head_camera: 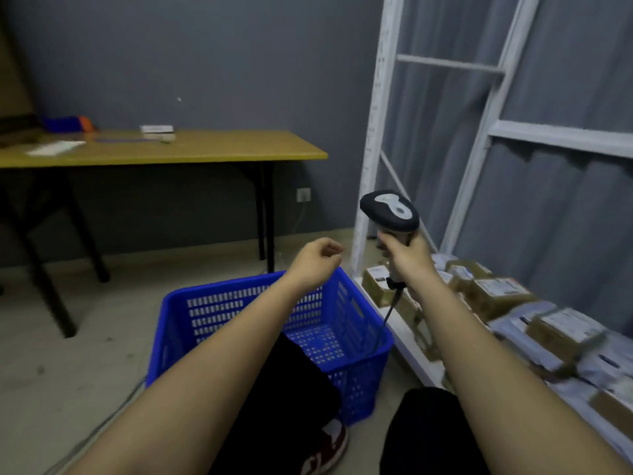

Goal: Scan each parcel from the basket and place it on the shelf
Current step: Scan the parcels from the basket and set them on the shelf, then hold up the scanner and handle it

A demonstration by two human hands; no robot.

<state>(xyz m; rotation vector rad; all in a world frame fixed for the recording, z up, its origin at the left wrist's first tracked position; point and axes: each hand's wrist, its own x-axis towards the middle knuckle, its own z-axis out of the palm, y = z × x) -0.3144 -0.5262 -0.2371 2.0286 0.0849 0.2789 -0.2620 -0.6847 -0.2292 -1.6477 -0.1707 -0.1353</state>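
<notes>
My right hand [407, 255] grips the handle of a black and grey barcode scanner [389, 211], held upright in front of the shelf's white post; its cable hangs down toward the basket. My left hand [317, 260] hovers above the far rim of the blue plastic basket [356, 320], fingers curled in, holding nothing. The basket's visible floor shows no parcel; my arm and dark trouser leg hide part of it. Several brown boxes and grey mailer bags [496, 296] lie on the low white shelf [404, 334] at the right.
A yellow-topped table [191, 149] on black legs stands against the grey wall at the left, with papers and small items on it. The shelf's white uprights [373, 132] rise at the right before a grey curtain. A cable runs across the floor at lower left.
</notes>
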